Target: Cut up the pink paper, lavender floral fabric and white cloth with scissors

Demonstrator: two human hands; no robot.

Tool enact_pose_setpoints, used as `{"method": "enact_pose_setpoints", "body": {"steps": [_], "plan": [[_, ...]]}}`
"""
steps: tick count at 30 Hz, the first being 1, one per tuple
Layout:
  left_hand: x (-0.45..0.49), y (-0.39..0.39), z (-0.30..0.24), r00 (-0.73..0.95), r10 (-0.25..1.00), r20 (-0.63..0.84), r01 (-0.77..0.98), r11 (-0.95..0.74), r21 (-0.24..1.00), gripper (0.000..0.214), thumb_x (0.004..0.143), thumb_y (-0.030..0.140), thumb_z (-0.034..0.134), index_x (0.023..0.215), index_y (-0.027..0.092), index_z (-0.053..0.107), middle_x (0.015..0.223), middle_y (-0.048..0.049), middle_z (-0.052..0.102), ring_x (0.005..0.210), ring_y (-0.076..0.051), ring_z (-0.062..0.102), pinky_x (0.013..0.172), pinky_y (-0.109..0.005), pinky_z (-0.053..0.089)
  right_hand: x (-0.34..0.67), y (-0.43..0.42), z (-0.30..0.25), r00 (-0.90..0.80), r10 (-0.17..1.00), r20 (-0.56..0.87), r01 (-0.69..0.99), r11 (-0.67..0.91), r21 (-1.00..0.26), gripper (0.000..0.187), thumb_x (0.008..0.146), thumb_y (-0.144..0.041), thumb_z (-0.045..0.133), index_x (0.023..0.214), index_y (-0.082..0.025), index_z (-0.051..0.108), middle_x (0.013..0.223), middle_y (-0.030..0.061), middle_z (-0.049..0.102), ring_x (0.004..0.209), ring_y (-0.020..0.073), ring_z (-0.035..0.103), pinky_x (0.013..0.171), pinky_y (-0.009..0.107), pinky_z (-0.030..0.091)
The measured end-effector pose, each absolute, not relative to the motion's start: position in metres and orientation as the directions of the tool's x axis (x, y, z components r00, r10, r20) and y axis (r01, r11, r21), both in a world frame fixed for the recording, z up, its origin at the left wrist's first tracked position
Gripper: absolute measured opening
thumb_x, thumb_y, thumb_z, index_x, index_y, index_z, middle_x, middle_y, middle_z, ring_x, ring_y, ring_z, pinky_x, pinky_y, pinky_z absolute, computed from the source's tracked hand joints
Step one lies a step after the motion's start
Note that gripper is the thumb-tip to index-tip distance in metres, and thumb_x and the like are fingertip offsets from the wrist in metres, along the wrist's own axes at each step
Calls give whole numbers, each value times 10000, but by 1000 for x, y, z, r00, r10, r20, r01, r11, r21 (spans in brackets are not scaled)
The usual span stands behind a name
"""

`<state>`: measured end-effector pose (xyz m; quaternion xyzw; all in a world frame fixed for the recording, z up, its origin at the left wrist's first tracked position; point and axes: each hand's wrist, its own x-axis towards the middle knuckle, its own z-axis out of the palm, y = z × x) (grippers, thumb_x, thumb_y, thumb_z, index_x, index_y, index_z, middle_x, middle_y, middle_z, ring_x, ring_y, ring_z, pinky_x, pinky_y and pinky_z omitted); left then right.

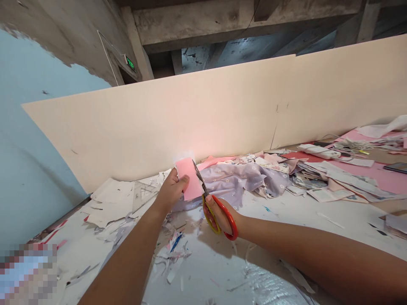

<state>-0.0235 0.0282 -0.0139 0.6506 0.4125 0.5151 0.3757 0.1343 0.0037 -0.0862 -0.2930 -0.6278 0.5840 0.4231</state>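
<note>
Head view: the left hand (170,190) pinches a pink foam or thick card piece (189,178) upright, with the thumb across its face and the fingers hidden behind it. That piece sits just above the middle of the frame, at 1 o'clock from the left hand and held clear of the work surface. The right hand (221,216) is closed through the loops of a pair of scissors (221,218) with red and yellow handles, and it sits at 4 o'clock from the left hand. The steel blades (199,178) point to 11 o'clock and meet the pink piece's right edge; how far they are open is hard to tell.

Behind the blades, at 2 o'clock from the left hand, lies a crumpled lilac floral fabric (232,180). Cut paper scraps (111,203) are heaped at 9 o'clock, and loose offcuts (173,254) lie on the white table top (203,271) at 6 o'clock. Further off at 3 o'clock are a pink sheet (375,171) and a phone (396,168), and a beige board (159,127) stands along the far side.

The main risk is the left thumb, so near the blades: if the pink piece slipped or swivelled, a closing cut could nick it. Blade tips pushed too far forward could also snag the lilac fabric.
</note>
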Motion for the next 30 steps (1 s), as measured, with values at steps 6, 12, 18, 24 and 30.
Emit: {"method": "enact_pose_setpoints", "body": {"steps": [6, 12, 18, 24, 30], "plan": [[-22, 26, -11, 130, 924, 360, 140, -376, 916, 311, 713, 403, 546, 924, 197, 448, 563, 71, 496, 487, -78, 475, 486, -201, 405, 134, 5, -91, -456, 863, 219, -101, 194, -976, 496, 776, -661, 275, 661, -189, 374, 436, -61, 352, 323, 58, 313, 306, 183, 254], [-22, 25, -11, 141, 922, 361, 149, -380, 913, 290, 730, 391, 540, 922, 196, 446, 575, 69, 500, 504, -84, 492, 495, -209, 420, 133, 5, -93, -445, 862, 245, -86, 231, -969, 478, 787, -644, 287, 668, -191, 384, 440, -56, 364, 321, 69, 340, 307, 196, 278], [-22, 23, -10, 150, 918, 368, 143, -389, 910, 304, 737, 384, 534, 966, 203, 446, 556, 78, 475, 484, -78, 471, 495, -205, 415, 134, 0, -89, -440, 855, 275, -59, 278, -959, 478, 788, -639, 293, 634, -193, 369, 411, -56, 346, 326, 72, 334, 319, 199, 261], [-21, 24, -10, 147, 923, 356, 129, -374, 918, 314, 719, 385, 550, 950, 198, 446, 578, 67, 494, 484, -82, 475, 488, -207, 407, 134, 0, -88, -429, 876, 222, -94, 201, -975, 477, 765, -651, 328, 675, -187, 387, 454, -53, 365, 379, 73, 352, 378, 207, 314], [-21, 26, -12, 138, 928, 347, 119, -364, 924, 319, 706, 380, 566, 932, 186, 452, 604, 52, 525, 517, -90, 502, 498, -210, 411, 132, 7, -97, -442, 852, 280, -134, 246, -960, 462, 758, -634, 378, 725, -176, 432, 583, -22, 423, 519, 90, 419, 521, 232, 383]]}}
